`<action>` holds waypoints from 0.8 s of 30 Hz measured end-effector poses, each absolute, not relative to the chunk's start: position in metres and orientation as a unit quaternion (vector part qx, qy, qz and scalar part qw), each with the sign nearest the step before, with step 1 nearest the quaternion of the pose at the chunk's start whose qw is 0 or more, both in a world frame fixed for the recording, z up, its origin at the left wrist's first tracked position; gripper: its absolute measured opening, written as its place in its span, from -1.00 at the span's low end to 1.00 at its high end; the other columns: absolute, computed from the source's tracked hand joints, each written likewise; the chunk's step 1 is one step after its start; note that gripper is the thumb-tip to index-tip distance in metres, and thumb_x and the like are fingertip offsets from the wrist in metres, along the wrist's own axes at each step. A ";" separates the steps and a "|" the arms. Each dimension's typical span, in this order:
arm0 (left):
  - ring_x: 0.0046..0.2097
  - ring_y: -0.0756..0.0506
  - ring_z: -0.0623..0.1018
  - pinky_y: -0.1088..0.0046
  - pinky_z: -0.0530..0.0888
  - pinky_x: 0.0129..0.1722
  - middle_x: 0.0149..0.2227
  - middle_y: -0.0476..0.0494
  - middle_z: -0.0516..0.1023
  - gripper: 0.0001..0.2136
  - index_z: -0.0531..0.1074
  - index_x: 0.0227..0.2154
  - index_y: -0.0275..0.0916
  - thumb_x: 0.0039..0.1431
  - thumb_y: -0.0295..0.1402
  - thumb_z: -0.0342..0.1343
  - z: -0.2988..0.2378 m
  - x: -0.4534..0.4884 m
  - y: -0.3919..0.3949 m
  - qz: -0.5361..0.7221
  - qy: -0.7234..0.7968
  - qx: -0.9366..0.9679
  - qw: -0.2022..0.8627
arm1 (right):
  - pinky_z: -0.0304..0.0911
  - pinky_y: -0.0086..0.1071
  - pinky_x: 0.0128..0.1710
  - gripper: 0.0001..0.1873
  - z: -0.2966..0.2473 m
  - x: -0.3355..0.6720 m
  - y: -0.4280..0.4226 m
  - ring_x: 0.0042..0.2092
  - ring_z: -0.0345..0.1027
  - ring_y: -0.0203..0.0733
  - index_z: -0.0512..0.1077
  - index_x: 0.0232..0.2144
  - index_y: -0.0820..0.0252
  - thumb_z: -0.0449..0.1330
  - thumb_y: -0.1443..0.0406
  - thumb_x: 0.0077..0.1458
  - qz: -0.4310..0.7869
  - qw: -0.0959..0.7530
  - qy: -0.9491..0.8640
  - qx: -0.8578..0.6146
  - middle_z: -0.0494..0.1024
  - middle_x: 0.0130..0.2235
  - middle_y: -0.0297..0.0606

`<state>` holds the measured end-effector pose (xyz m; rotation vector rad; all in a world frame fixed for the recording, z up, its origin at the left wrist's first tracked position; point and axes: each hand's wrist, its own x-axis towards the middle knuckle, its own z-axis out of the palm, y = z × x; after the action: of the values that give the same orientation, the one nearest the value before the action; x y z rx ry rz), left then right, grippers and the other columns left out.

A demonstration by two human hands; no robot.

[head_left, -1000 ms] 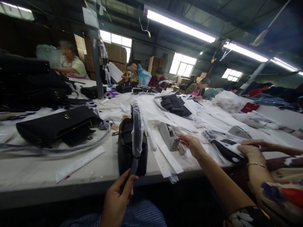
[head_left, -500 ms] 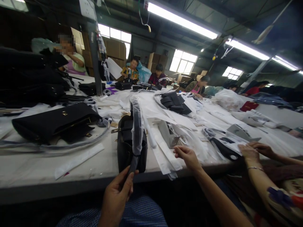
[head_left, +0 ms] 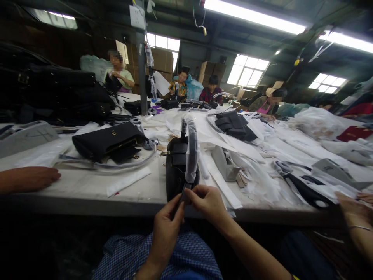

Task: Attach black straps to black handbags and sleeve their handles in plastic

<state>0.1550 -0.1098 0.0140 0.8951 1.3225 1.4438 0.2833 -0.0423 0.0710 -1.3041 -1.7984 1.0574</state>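
A long worktop [head_left: 81, 188] with a smooth, pale surface spans the scene, strewn with thin white sheets and film. At its left is a tall pile of black handbags [head_left: 52, 85], their soft sides pressed flat on one another. Far to the right sits a bulging, crinkled bag of translucent white plastic [head_left: 319, 122], whose contents are too blurred to tell.

Nearer, a wide, smooth black handbag with a gold clasp [head_left: 107, 140] lies on the left; its inside is hidden. Beside it, at the near edge in the middle, a rounded black leather-like handbag [head_left: 175, 171] stands upright, its arched handle [head_left: 192, 151] sheathed in clear, wrinkled plastic down to a bare dark lower end.

The left hand [head_left: 169, 223] grips that bare end between thumb and fingers. The right hand [head_left: 208, 202] has its thumb and fingertips drawn together in a pinch, touching the handle just there; whether anything thin lies between them cannot be seen. Another person's hand [head_left: 37, 179] rests on the worktop at far left.

Right of the upright bag stands a grey, boxy holder [head_left: 230, 174], a pale rounded piece inside its hollow. Smallest is a slim gold bar [head_left: 164, 153] jutting from the upright bag's side.
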 end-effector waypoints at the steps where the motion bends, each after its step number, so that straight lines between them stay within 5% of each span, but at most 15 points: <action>1: -0.51 0.05 0.31 0.60 0.26 -0.57 -0.48 -0.03 0.49 -0.52 0.48 0.05 -0.24 0.10 -0.11 0.22 0.015 0.155 -0.110 0.591 0.541 0.369 0.472 | 0.13 -0.47 -0.56 -0.59 0.070 0.284 -0.041 -0.57 0.29 -0.31 0.50 -0.60 0.22 0.23 0.04 0.10 0.392 0.329 -0.695 -0.505 0.48 -0.63 -0.30; 9: -0.57 0.13 0.24 0.66 0.12 -0.67 -0.33 -0.09 0.50 -0.63 0.49 -0.10 -0.28 0.13 -0.12 0.19 0.035 0.147 -0.112 0.566 0.462 0.321 0.603 | 0.31 -0.42 -0.30 -0.67 0.062 0.308 -0.032 -0.39 0.41 -0.27 0.52 -0.30 0.26 0.19 0.09 0.17 0.589 0.267 -0.669 -0.366 0.57 -0.39 -0.25; 14: -0.65 0.17 0.10 0.66 0.01 -0.70 -0.57 0.03 0.35 -0.63 0.46 -0.43 -0.34 0.18 -0.06 0.11 0.042 0.144 -0.109 0.533 0.450 0.306 0.648 | 0.28 -0.40 -0.23 -0.72 0.048 0.302 -0.033 -0.32 0.41 -0.24 0.52 -0.36 0.25 0.18 0.14 0.19 0.554 0.307 -0.675 -0.378 0.54 -0.40 -0.28; 24: -0.69 0.18 0.08 0.64 -0.03 -0.71 -0.60 0.04 0.38 -0.60 0.44 -0.44 -0.34 0.10 -0.01 0.16 0.041 0.151 -0.105 0.514 0.491 0.334 0.619 | 0.28 -0.41 -0.27 -0.68 0.038 0.280 -0.041 -0.35 0.40 -0.23 0.57 -0.30 0.22 0.21 0.09 0.16 0.544 0.376 -0.625 -0.414 0.54 -0.44 -0.29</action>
<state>0.1506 -0.1050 0.0406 0.7692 1.1298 1.1825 0.2803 -0.0410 0.0382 -1.0592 -1.6003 1.3929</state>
